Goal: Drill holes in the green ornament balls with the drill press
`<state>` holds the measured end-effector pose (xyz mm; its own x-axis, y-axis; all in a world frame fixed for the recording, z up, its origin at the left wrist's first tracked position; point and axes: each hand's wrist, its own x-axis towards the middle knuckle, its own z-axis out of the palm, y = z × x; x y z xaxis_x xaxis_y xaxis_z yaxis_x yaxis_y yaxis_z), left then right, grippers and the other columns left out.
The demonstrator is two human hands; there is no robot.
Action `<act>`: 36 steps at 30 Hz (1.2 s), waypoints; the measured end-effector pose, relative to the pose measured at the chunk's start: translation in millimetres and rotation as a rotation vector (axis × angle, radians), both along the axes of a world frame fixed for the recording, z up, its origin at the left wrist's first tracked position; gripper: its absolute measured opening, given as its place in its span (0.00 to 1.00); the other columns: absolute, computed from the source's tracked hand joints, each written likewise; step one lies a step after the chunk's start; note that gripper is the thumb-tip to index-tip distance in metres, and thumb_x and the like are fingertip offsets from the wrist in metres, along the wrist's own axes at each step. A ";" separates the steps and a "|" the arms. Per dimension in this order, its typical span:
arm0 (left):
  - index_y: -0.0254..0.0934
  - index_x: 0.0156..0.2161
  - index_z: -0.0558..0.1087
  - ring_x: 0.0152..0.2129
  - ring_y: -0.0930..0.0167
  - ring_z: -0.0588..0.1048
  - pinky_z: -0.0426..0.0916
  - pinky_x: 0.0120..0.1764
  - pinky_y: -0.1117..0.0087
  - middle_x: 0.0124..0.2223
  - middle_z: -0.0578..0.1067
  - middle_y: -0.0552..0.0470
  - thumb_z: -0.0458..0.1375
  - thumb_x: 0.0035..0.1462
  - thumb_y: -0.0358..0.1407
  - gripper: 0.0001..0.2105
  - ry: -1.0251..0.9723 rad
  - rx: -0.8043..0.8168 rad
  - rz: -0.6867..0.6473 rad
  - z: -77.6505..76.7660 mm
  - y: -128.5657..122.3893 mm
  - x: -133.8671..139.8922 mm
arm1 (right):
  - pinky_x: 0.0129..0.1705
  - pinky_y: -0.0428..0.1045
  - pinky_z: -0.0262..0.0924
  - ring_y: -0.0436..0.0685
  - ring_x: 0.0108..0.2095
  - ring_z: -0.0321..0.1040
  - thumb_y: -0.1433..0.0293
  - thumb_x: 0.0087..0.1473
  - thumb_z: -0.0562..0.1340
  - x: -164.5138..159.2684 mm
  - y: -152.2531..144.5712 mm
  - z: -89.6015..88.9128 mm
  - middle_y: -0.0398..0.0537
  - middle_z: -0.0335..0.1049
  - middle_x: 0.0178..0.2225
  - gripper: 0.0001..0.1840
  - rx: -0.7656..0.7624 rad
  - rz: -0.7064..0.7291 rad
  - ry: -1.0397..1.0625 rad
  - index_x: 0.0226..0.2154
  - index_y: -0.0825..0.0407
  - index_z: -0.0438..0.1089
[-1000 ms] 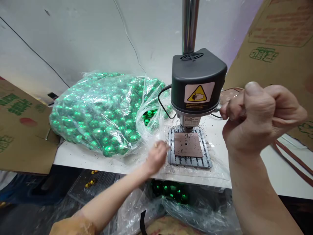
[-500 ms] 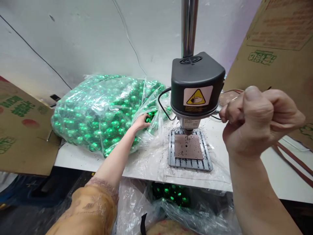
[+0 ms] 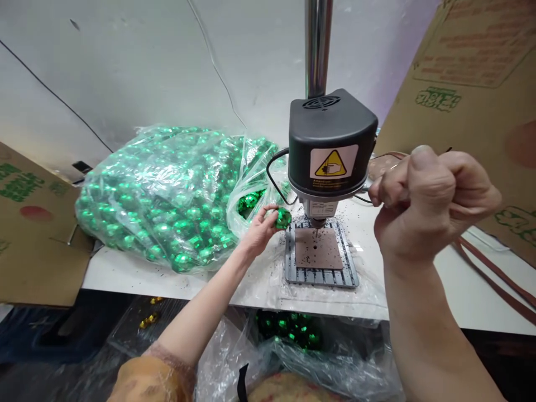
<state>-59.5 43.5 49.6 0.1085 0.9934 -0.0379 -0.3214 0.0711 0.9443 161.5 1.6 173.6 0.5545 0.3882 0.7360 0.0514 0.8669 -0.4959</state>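
Note:
My left hand (image 3: 262, 230) pinches a shiny green faceted ball (image 3: 283, 218) between thumb and fingers, just left of the drill press. Behind that hand, a large clear plastic bag (image 3: 167, 190) full of similar balls gapes at its right end. A small black bench drill press (image 3: 333, 148) stands in the middle; its bit points down at a brown board (image 3: 330, 258) with a dark hole, lying on the slotted metal base (image 3: 350, 277). On the right, my right hand (image 3: 431, 204) is closed in a fist around the drill press lever, mostly hidden by the fingers.
Cardboard boxes stand at left (image 3: 33, 240) and right (image 3: 452, 111). Dark shavings lie around the base on the white table (image 3: 125, 273). Below the table's front edge, an open plastic bag holds more green balls (image 3: 288, 328). A brown strap (image 3: 494, 273) lies at right.
My left hand has come out of the bag's opening and moved right towards the drill press with a green ball in its fingers. My right hand keeps its grip; the view has shifted slightly.

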 end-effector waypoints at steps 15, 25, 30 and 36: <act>0.38 0.47 0.74 0.40 0.68 0.79 0.73 0.47 0.65 0.44 0.80 0.49 0.76 0.46 0.49 0.28 0.155 0.196 -0.049 -53.0 -18.4 49.0 | 0.22 0.47 0.47 0.41 0.16 0.48 0.72 0.59 0.61 0.2 0.6 0.8 0.33 0.49 0.15 0.22 0.080 0.079 -0.042 0.19 0.51 0.50; 0.38 0.53 0.72 0.48 0.63 0.79 0.72 0.55 0.59 0.49 0.80 0.45 0.75 0.49 0.46 0.29 0.210 0.211 -0.140 -61.3 -21.3 47.5 | 0.24 0.47 0.49 0.41 0.17 0.49 0.72 0.60 0.59 -1.2 -0.9 1.7 0.34 0.48 0.15 0.22 0.084 0.080 -0.064 0.20 0.51 0.48; 0.39 0.53 0.73 0.50 0.61 0.79 0.71 0.58 0.57 0.51 0.80 0.44 0.76 0.47 0.44 0.29 0.264 0.228 -0.172 -60.9 -25.5 49.6 | 0.23 0.48 0.48 0.41 0.17 0.49 0.72 0.60 0.60 -0.2 -0.1 0.2 0.33 0.48 0.15 0.22 0.091 0.097 -0.048 0.20 0.50 0.50; 0.40 0.52 0.73 0.54 0.60 0.76 0.67 0.62 0.54 0.53 0.78 0.45 0.75 0.47 0.40 0.27 0.363 0.278 -0.108 -61.1 -36.3 58.3 | 0.22 0.48 0.47 0.42 0.16 0.48 0.71 0.60 0.61 0.2 1.0 0.9 0.33 0.48 0.15 0.22 0.099 0.099 -0.047 0.20 0.50 0.49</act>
<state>-1.2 7.2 -11.5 0.2408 0.9550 0.1729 0.0288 -0.1851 0.9823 161.7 2.6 174.5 0.4812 0.3632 0.7979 -0.0157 0.9136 -0.4063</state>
